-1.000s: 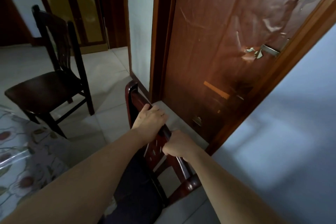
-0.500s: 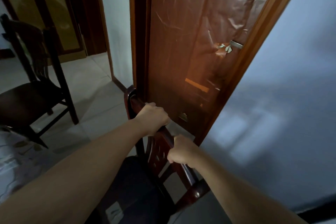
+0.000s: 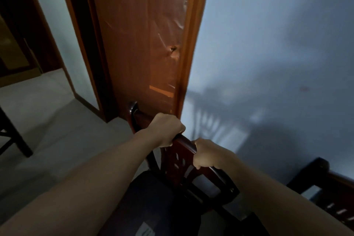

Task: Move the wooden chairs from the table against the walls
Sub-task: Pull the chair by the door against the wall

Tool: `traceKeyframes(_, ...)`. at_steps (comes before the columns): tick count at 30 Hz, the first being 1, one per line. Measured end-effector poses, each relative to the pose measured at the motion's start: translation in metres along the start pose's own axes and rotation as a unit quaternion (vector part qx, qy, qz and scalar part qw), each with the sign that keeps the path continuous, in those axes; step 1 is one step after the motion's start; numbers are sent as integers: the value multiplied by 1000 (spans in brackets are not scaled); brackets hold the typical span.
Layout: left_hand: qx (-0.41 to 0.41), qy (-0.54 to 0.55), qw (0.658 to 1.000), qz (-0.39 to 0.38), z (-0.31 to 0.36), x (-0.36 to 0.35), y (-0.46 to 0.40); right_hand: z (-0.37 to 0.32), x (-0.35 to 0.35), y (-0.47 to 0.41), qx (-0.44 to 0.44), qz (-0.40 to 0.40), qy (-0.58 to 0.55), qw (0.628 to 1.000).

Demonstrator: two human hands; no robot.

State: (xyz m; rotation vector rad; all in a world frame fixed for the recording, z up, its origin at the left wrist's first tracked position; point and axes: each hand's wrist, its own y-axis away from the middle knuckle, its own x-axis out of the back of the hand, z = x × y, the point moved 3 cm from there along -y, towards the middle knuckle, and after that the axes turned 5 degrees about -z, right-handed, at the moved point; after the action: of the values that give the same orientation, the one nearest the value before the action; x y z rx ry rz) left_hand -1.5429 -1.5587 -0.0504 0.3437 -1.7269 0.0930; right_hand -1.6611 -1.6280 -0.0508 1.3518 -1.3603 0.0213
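Head view: the left hand point(image 3: 166, 130) and right hand point(image 3: 206, 154) are both closed around the curved top rail of the dark reddish wooden chair point(image 3: 180, 161). The chair stands near the pale blue wall point(image 3: 268, 44), just right of the plastic-wrapped brown door point(image 3: 145, 44). Step in hand: placing this chair. The next move calls for backing it flush against the wall, clear of the door frame.

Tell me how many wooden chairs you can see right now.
3. One chair is gripped at its top rail by both hands, in front of the door. A second stands by the wall at lower right. Only a leg of a third shows at the left edge.
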Motion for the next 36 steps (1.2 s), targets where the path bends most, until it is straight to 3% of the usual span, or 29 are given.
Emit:
traceKeyframes(13, -28, 33, 999, -2, 72, 16, -130, 138, 72, -43, -24, 45, -55, 997)
traceKeyframes(19, -63, 69, 996, 13, 75, 4, -180, 164, 90, -67, -51, 89, -64, 993)
traceKeyframes(25, -98, 98, 989, 50, 74, -11, -226, 190, 99, -91, -99, 196, -10, 976)
traceKeyframes(36, -90, 143, 983, 73, 76, -33, -260, 216, 96, -122, -132, 197, -56, 970)
